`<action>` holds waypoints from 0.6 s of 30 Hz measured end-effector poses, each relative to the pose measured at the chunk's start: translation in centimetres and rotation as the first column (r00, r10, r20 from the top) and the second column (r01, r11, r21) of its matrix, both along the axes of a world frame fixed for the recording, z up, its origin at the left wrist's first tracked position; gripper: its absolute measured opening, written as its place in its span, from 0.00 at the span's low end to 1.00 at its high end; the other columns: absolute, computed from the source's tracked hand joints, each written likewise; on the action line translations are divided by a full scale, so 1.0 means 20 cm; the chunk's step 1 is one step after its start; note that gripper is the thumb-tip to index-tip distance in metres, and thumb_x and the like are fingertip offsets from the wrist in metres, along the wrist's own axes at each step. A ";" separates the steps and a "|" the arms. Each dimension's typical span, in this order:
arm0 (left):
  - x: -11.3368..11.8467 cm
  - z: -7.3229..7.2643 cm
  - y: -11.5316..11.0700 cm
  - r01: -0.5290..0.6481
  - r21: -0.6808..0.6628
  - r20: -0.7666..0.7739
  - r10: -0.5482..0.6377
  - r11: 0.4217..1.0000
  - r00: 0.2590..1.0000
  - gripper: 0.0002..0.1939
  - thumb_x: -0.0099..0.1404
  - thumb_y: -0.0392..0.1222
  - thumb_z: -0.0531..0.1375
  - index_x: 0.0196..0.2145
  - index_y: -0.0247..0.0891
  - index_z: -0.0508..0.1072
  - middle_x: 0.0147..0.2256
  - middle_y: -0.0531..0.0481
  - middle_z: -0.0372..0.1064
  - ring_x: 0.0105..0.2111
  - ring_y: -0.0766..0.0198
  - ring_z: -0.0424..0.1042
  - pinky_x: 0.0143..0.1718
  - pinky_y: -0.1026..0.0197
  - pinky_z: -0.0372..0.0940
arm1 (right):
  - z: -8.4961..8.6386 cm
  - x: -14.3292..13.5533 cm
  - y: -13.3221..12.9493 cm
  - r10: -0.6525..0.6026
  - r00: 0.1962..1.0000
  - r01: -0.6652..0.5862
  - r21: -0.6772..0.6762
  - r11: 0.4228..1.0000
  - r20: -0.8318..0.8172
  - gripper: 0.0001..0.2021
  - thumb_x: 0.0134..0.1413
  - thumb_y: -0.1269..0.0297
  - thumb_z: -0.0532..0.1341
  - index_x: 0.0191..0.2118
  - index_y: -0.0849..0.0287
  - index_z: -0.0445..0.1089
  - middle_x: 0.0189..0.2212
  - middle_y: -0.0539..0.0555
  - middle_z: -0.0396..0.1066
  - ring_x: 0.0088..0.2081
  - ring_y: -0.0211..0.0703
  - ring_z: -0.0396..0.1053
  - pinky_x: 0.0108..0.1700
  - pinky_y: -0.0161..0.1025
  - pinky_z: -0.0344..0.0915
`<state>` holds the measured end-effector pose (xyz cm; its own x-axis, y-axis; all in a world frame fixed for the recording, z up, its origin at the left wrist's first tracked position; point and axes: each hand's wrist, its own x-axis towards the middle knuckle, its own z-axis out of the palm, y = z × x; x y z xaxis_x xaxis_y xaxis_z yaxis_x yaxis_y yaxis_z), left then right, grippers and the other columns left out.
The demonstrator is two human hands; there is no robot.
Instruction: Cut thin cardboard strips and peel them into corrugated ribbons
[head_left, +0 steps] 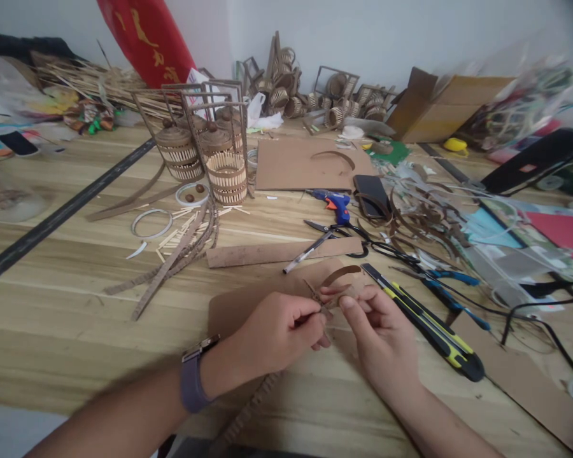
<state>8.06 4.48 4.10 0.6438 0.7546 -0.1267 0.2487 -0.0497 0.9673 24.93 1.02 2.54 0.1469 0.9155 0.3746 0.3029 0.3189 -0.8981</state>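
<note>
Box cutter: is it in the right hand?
No, the box cutter lies on the table beside the right hand, which is pinching a brown strip.

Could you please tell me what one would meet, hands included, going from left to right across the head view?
Flat black rectangular slab, white hollow ring, purple-strapped wristwatch, bare left hand, bare right hand, flat red sheet.

Thin brown strip [340, 273], arched upward
</note>
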 end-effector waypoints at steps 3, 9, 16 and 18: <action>0.00 0.00 0.00 -0.036 -0.061 0.046 0.039 0.998 0.998 0.17 0.68 0.48 0.54 0.30 0.34 0.73 0.29 0.45 0.77 0.30 0.59 0.77 0.30 0.64 0.67 | -0.02 0.00 -0.01 -0.011 0.994 0.000 0.096 0.995 0.112 0.04 0.60 0.67 0.61 0.34 0.52 0.69 0.36 0.51 0.80 0.40 0.44 0.78 0.40 0.40 0.74; 0.03 -0.01 0.00 -0.035 -0.269 0.152 0.078 0.962 0.985 0.17 0.68 0.51 0.52 0.34 0.34 0.71 0.28 0.46 0.74 0.29 0.61 0.75 0.32 0.62 0.69 | -0.04 0.02 -0.02 -0.014 0.939 -0.070 0.230 0.971 0.345 0.04 0.60 0.69 0.61 0.37 0.50 0.68 0.37 0.51 0.79 0.42 0.46 0.76 0.45 0.47 0.70; 0.03 0.00 -0.01 -0.068 -0.234 0.119 0.098 0.970 0.988 0.15 0.67 0.48 0.53 0.33 0.34 0.71 0.29 0.44 0.75 0.30 0.58 0.77 0.33 0.60 0.72 | -0.02 0.01 0.01 -0.064 0.888 -0.070 0.271 0.960 0.456 0.04 0.60 0.68 0.61 0.35 0.51 0.69 0.36 0.50 0.79 0.41 0.46 0.76 0.45 0.47 0.67; 0.03 0.00 -0.02 -0.064 -0.224 0.102 0.089 0.973 0.991 0.14 0.67 0.46 0.52 0.32 0.34 0.72 0.29 0.43 0.76 0.31 0.57 0.78 0.34 0.60 0.72 | -0.03 0.02 0.00 -0.055 0.908 -0.047 0.231 0.972 0.416 0.03 0.61 0.67 0.61 0.37 0.51 0.70 0.37 0.51 0.79 0.42 0.46 0.76 0.45 0.47 0.68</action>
<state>8.62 4.17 4.18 0.6048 0.7637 -0.2257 0.1342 0.1817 0.9742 25.27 0.95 1.94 -0.0661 0.7955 0.6023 0.6342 0.4995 -0.5901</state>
